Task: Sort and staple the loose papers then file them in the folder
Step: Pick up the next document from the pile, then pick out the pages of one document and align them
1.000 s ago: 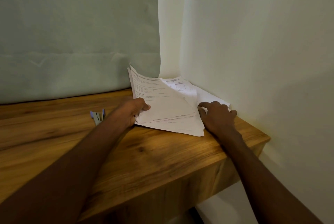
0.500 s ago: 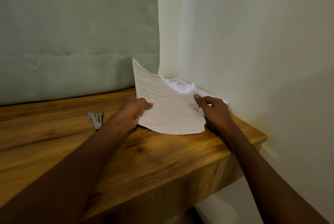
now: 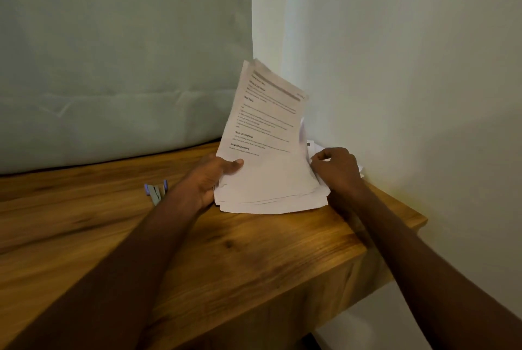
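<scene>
A stack of printed white papers point(image 3: 268, 152) stands tilted up on the wooden table point(image 3: 254, 259), its lower edge resting on the wood near the right corner. My left hand point(image 3: 209, 180) grips the stack's lower left edge, thumb on the front sheet. My right hand point(image 3: 336, 169) is at the stack's right side, fingers curled and pinching the edge of white sheets lying flat behind the stack by the wall. A small stapler point(image 3: 155, 190) with blue ends lies on the table left of my left hand. No folder is in view.
A pale green cushion point(image 3: 118, 73) leans against the back of the table. A white wall point(image 3: 409, 81) closes in the right side, and the table's right edge ends just past my right hand.
The stack has been raised from nearly flat to steeply upright in my left hand. My right hand moved from under the stack's right corner to the sheets behind it.
</scene>
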Motion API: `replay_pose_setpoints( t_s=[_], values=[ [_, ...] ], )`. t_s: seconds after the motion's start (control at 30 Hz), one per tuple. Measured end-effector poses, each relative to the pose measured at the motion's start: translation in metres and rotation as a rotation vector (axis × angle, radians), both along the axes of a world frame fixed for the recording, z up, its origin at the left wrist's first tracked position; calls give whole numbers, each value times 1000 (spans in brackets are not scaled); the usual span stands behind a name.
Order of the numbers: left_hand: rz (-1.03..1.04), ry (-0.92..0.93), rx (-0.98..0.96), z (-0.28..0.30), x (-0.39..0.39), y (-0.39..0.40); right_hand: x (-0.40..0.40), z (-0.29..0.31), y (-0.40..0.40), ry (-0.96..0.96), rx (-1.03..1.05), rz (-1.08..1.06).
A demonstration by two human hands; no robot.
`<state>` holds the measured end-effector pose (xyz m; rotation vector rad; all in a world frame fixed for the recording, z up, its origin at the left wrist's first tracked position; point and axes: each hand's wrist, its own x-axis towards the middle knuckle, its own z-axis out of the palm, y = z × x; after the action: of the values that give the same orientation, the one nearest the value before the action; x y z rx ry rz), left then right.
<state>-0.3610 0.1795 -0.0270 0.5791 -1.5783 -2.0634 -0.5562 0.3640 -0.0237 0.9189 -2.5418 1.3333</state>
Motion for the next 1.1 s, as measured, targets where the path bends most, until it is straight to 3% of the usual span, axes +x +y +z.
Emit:
replay_pose_setpoints(
  t_s=[0.13,0.27,0.4,0.57,0.63,0.7,0.73,0.83,1.1],
  values=[
    [-8,76,47,2,7,-7,15,5,-1,-180,-344,127],
    [-71,142,90,1,12,-17,21,8,2,-427,-549,307],
    [-64,189,118,-1,8,-28,21,15,-10,-575,-593,431],
    [143,190,166,-3,7,-40,23,27,-20,-775,-659,659],
    [152,146,171,-4,7,-44,15,19,-23,-492,-525,429],
    [196,105,164,-6,6,-49,0,3,-21,56,-120,158],
    [209,83,149,-6,6,-51,-4,-5,-19,225,101,99],
    [273,15,103,-4,3,-54,-12,-12,-11,285,452,54],
    [233,-43,81,3,14,-58,-53,13,-27,263,646,120]
  ],
)
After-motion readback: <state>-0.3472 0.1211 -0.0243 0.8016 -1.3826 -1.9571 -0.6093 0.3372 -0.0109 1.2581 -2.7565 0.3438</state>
